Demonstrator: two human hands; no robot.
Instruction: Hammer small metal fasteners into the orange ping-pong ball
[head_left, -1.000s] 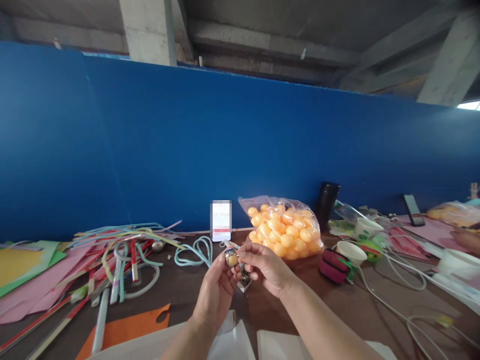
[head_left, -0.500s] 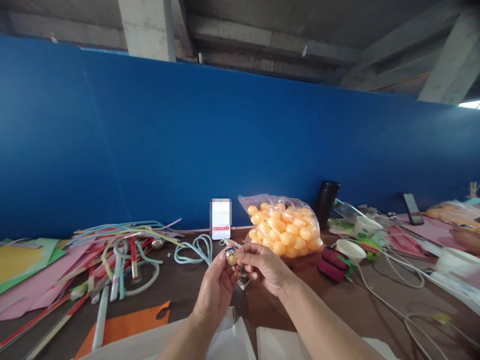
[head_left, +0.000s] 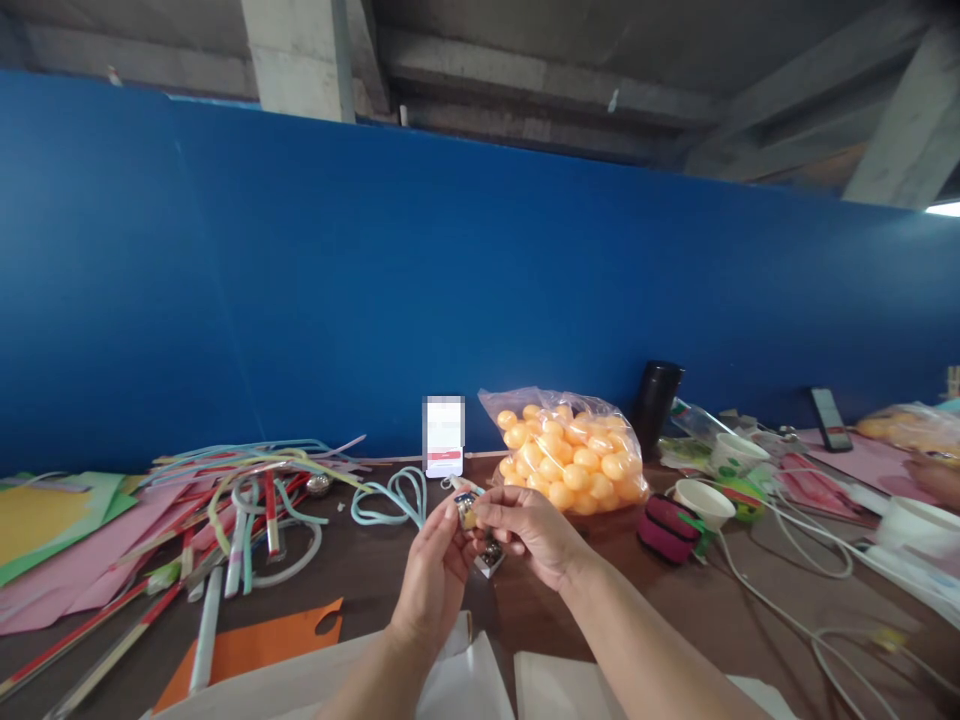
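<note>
Between the fingertips of both hands is a small shiny metal ball (head_left: 466, 512), silver with a yellowish lower part. My left hand (head_left: 433, 575) is closed around it from the left, thumb on top and fingers curled beneath. From the right, my right hand (head_left: 536, 530) pinches at the ball with thumb and forefinger. Fingers cover part of the ball, so its details do not show. Just under the hands, partly hidden, sits a small white-edged box (head_left: 490, 562) with dark shiny bits in it.
Behind the hands stand a phone (head_left: 445, 435) and a clear bag of orange balls (head_left: 570, 455). Coiled light-blue tubing (head_left: 390, 498), a silver ball (head_left: 318, 485) and a heap of tubes lie left. Right are a black bottle (head_left: 658, 405), a magenta pouch (head_left: 666, 528), cups and cables.
The ball has turned slightly in my fingers. Both hands otherwise keep nearly the same place and grip, and the whole view has shifted a little.
</note>
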